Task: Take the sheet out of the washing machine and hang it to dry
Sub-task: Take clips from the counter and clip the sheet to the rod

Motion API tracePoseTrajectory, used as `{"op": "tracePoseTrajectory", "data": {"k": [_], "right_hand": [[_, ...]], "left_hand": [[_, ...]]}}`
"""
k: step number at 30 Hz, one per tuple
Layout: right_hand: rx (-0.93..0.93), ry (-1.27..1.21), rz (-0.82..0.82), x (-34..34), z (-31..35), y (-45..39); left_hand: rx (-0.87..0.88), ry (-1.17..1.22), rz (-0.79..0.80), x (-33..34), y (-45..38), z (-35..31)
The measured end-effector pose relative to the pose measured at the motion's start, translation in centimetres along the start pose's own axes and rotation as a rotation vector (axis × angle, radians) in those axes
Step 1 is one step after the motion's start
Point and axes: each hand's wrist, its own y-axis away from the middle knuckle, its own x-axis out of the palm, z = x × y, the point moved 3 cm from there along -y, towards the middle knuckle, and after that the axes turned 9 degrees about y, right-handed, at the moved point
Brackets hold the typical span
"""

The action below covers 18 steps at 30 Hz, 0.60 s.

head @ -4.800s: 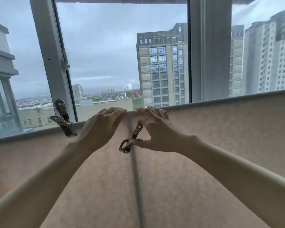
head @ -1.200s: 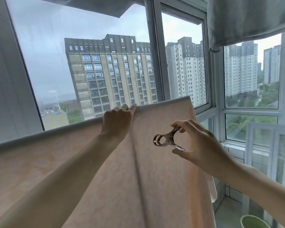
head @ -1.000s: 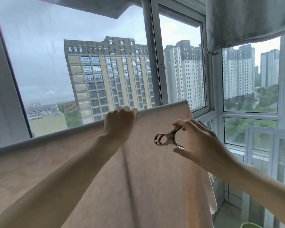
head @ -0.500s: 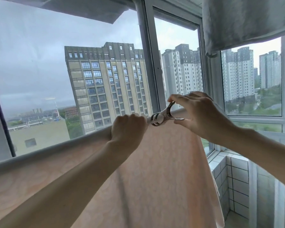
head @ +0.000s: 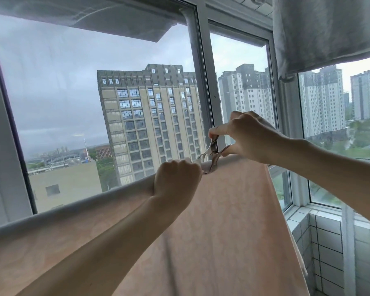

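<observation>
A pale peach patterned sheet (head: 229,221) hangs draped over a horizontal drying pole that runs from lower left up to the right. My left hand (head: 176,180) grips the sheet's top fold over the pole, fingers curled round it. Just to its right, my right hand (head: 247,138) pinches the handles of a metal clothes clip (head: 212,155), whose jaws sit over the sheet-covered pole. The pole itself is hidden under the cloth.
Large windows with a grey frame post (head: 203,82) stand right behind the pole. A grey cloth (head: 325,33) hangs at the upper right. A white tiled ledge (head: 320,238) lies at the lower right below the side window.
My right hand has lifted the clip from in front of the sheet up to the pole and set its jaws over the top fold. My left hand stays gripping the fold.
</observation>
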Motion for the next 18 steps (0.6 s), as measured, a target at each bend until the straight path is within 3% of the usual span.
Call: {"op": "tracePoseTrajectory", "data": {"k": [6,10,18], "right_hand": [[-0.015,-0.02,0.154,-0.2,-0.1,-1.3],[-0.047,-0.187,0.342,0.9,-0.2,-1.5],[-0.062,-0.159,0.402,0.9,0.7,-1.2]], "left_hand": [[-0.021,0.009,0.007,-0.2,0.1,0.0],[-0.017,0.017,0.024,0.1,0.2,0.5],[0.017,0.131,0.039,0.1,0.4,1.6]]}}
